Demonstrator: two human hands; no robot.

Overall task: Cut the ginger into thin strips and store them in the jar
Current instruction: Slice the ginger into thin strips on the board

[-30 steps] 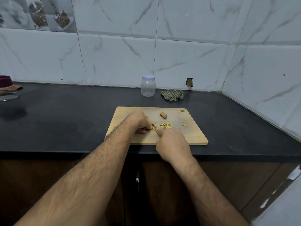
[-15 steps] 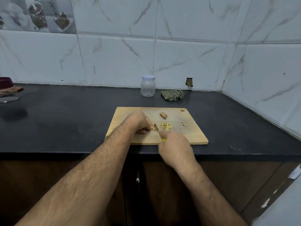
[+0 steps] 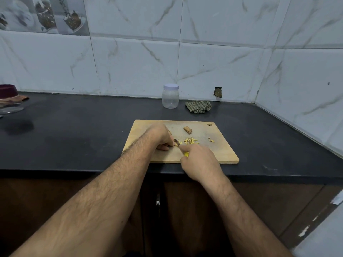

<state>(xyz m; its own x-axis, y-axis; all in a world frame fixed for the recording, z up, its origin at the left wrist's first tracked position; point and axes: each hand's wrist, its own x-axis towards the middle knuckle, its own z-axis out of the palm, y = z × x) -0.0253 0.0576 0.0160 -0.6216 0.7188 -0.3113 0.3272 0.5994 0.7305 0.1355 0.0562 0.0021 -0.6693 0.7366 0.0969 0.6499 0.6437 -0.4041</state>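
Nearest to us, the right hand [image 3: 199,162] sits over the near edge of the cutting board [image 3: 219,154], its grip curled round a knife [image 3: 182,150] with a yellow handle; only a sliver of yellow and a short blade show past the fingers. Just left of it on the board, the left hand [image 3: 160,137] has its fingers bent down, pinching a small piece of ginger [image 3: 175,142] against the wood, right where the blade tip meets it. We cannot tell how much ginger is under those fingers.

Just right of the blade we see a little pile of ginger strips [image 3: 191,140], pale yellow, loose on the board. A few more bits [image 3: 211,140] lie further right, apart from the pile. Toward the far side of the board rests a brown ginger chunk [image 3: 187,129], uncut.

Beyond the board, on the dark surface [image 3: 83,130], the jar [image 3: 170,96] stands upright near the wall with its white lid on, well apart from the board. Just right of the jar sits a crumpled checked cloth [image 3: 198,107]. Far left of the board, at the frame's edge, we catch a dark red bowl [image 3: 8,90].
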